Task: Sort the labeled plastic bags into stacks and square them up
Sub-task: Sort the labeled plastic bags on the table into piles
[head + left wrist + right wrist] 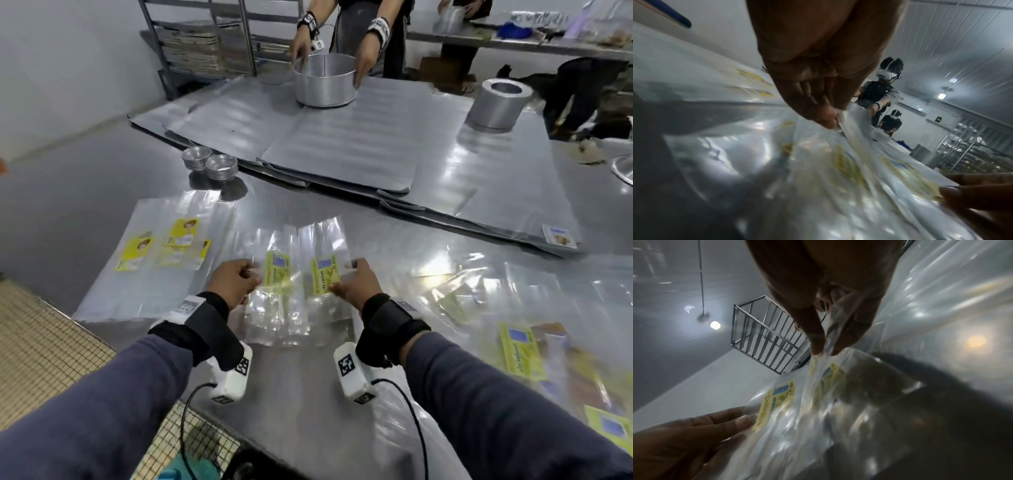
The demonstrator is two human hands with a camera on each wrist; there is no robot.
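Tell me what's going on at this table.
A person is sorting clear plastic bags with green labels on a steel table. The left hand pinches the outer edge of one green-labelled bag, and the right hand pinches another beside it; the two are side by side, not yet stacked. A group of yellow-labelled bags lies to the left, and more loose bags are spread out to the right. Across the table a second person holds a metal pan.

Across your steel table [102, 192], another person grips a round aluminium pan [324, 80]; two stacks of small foil cups [209, 162] sit nearer you.
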